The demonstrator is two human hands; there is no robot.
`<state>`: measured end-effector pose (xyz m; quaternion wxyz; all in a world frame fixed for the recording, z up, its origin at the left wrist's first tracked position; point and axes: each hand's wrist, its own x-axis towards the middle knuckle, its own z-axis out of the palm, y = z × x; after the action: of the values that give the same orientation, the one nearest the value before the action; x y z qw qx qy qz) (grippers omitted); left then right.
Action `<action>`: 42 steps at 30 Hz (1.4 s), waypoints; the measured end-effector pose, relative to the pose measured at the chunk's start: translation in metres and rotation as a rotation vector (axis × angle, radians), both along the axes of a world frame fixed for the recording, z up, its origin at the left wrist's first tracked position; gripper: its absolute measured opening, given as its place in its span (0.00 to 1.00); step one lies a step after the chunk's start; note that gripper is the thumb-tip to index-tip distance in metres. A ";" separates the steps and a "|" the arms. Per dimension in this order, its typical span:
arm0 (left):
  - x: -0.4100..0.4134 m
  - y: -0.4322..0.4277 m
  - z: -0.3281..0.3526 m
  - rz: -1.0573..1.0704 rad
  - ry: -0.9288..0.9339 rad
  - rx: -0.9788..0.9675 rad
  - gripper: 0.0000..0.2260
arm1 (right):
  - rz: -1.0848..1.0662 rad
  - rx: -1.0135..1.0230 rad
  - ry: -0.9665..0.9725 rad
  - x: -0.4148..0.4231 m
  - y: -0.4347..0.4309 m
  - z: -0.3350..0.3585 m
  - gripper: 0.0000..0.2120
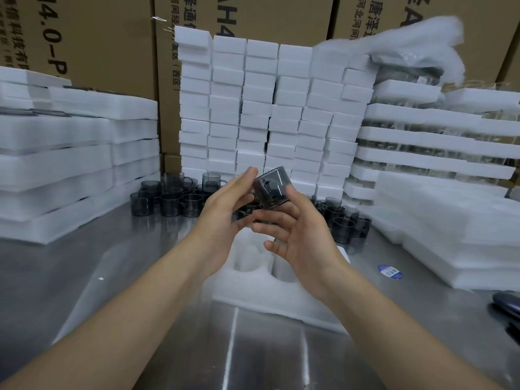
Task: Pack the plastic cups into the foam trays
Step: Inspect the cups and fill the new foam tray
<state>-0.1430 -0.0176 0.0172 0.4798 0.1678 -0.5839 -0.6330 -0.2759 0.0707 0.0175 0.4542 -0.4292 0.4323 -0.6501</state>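
Above the foam tray [253, 294], the smoky cup [271, 188] is held in the air between both hands, tipped over onto its side. The left hand [225, 209] lays straight fingers along the cup's left wall. The right hand [298, 235] pinches it, thumb on the right wall and fingers curled underneath.

To my eye that grip is light. The wall looks slick and thin, so a slip could drop the cup onto the steel table [140, 263], or it could go into a well crooked and scuff the soft foam edge. The cup is dark grey, see-through and glossy, with a short straight body. I cannot see its handle from here.

Two round wells of the tray show below the wrists, both unfilled. Just behind the tray stand the loose cups [168, 204], crowded together. Behind them rises a wall of white foam blocks [253, 108], with brown cartons [107, 52] at the back.
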 end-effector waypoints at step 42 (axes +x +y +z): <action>0.038 -0.040 -0.008 0.010 -0.635 -0.326 0.19 | -0.343 0.017 1.045 -0.019 -0.010 -0.018 0.22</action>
<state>-0.1046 -0.0573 0.0091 0.2980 0.2806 -0.7963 -0.4455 -0.2946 0.0612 -0.0008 0.0700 -0.6144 0.6694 -0.4116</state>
